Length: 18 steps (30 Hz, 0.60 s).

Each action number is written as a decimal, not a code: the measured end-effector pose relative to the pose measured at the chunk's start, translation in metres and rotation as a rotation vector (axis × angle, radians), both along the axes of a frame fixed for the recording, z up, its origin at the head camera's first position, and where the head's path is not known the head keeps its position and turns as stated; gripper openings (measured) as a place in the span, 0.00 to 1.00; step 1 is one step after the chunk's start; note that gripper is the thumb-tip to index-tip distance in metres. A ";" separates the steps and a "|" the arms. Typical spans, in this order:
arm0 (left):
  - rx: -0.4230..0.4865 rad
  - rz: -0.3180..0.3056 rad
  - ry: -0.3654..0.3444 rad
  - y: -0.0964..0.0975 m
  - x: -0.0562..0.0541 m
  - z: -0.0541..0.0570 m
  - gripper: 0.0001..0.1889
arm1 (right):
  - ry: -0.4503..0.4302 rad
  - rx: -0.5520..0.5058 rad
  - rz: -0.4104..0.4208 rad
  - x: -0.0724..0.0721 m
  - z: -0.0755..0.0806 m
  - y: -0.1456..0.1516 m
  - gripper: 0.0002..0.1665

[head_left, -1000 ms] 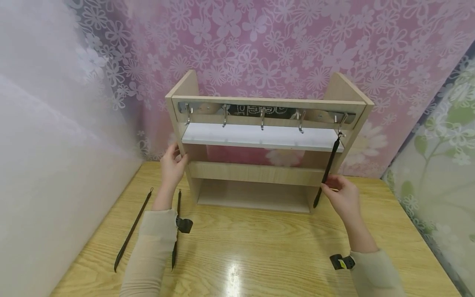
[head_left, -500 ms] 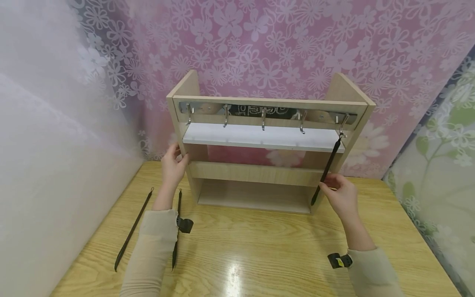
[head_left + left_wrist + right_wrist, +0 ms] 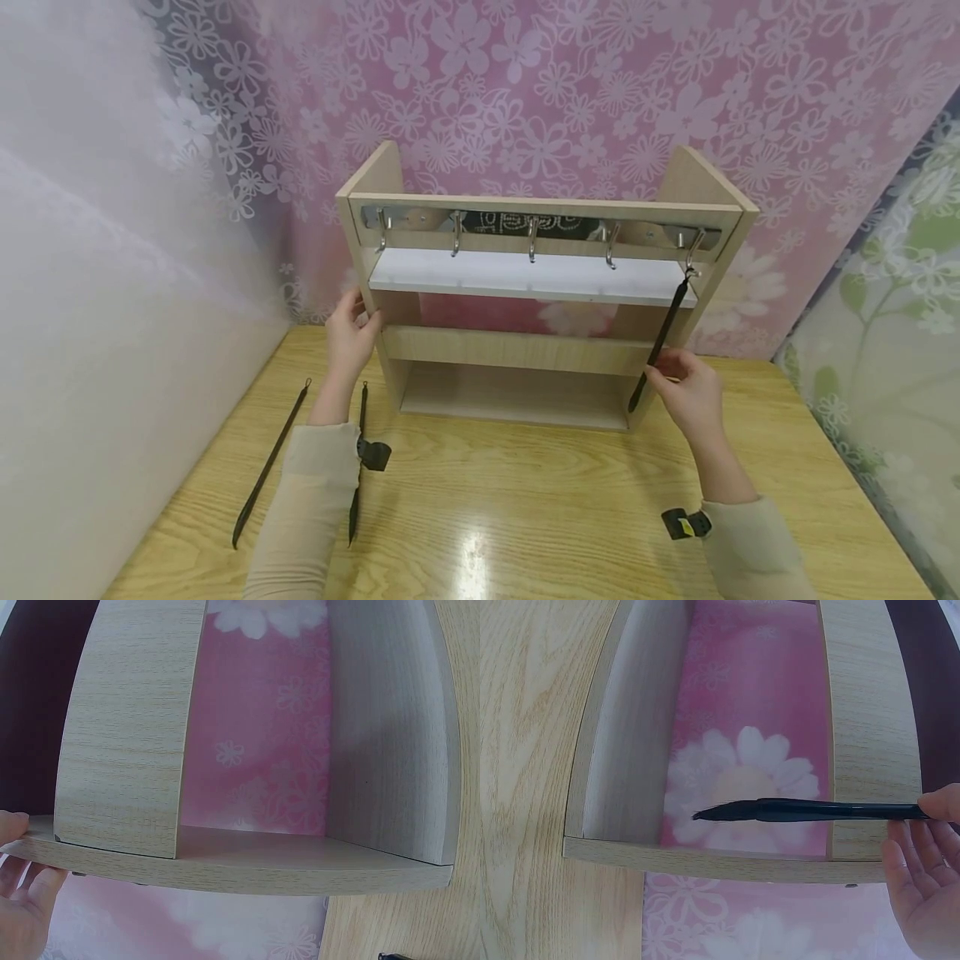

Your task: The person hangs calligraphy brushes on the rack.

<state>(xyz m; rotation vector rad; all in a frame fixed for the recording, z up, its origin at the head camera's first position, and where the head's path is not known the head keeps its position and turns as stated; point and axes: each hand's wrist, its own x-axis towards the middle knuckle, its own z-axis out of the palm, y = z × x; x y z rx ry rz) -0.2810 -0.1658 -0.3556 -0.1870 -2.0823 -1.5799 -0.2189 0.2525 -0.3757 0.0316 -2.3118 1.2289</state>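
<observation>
On the yellow wood-grain table (image 3: 525, 483), a slim black loop-ended brush (image 3: 272, 467) lies at eight o'clock, and a similar dark, thin rod (image 3: 363, 408), partly hidden by the left arm, at seven; farther in, toward four o'clock, the right hand (image 3: 688, 393) pinches the shaft of a black, pointed-tip brush (image 3: 667, 323), which slants at three o'clock; between eight and nine, the left hand (image 3: 350, 336) grips the side panel of the pale wooden rack (image 3: 517, 348), thumb and fingers on opposite faces; between two and three, the brush's loop meets the end of the rightmost curved silver metal hook (image 3: 697, 246), seating too small to tell. The step looks like hanging this brush; the next move probably calls for settling the loop in the bend, then a gentle release; beyond, at twelve, spreads a pink floral backdrop (image 3: 525, 100).
</observation>
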 end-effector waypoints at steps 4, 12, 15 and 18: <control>0.001 0.007 -0.003 0.000 0.000 0.001 0.19 | 0.000 0.004 0.000 -0.001 -0.001 0.001 0.09; -0.023 0.021 -0.015 0.000 0.001 0.001 0.19 | 0.000 0.011 -0.001 -0.001 -0.001 0.003 0.09; -0.025 0.023 -0.019 0.000 0.001 0.001 0.20 | 0.001 0.008 -0.001 -0.001 -0.001 0.003 0.09; -0.026 0.026 -0.018 0.001 0.002 0.001 0.20 | 0.007 -0.001 0.002 -0.001 -0.001 0.003 0.09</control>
